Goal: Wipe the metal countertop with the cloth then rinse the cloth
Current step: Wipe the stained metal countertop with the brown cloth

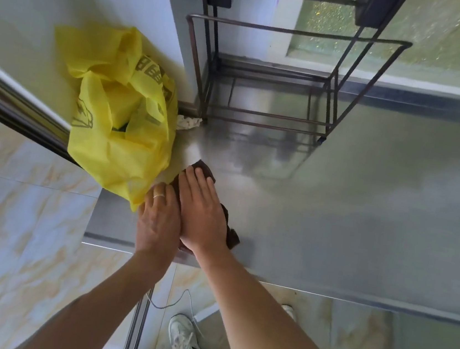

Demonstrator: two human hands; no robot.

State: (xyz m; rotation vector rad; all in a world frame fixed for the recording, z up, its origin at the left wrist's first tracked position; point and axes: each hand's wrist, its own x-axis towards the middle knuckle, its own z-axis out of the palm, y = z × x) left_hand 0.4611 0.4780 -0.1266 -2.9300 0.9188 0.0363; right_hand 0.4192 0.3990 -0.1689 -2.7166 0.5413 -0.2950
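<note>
A dark brown cloth (231,234) lies flat on the metal countertop (362,219) near its left front corner. My right hand (204,211) presses on the cloth with straight fingers, covering most of it. Only the cloth's far tip and right edge show. My left hand (158,220) rests beside the right one, its fingers reaching under the edge of a yellow plastic bag (122,120). How the left fingertips lie is hidden by the bag.
The yellow bag sits at the counter's left end against the wall. A dark wire rack (271,83) stands at the back by a window. A small crumpled pale rag (188,123) lies between bag and rack. Below are tiled floor and a white shoe (187,343).
</note>
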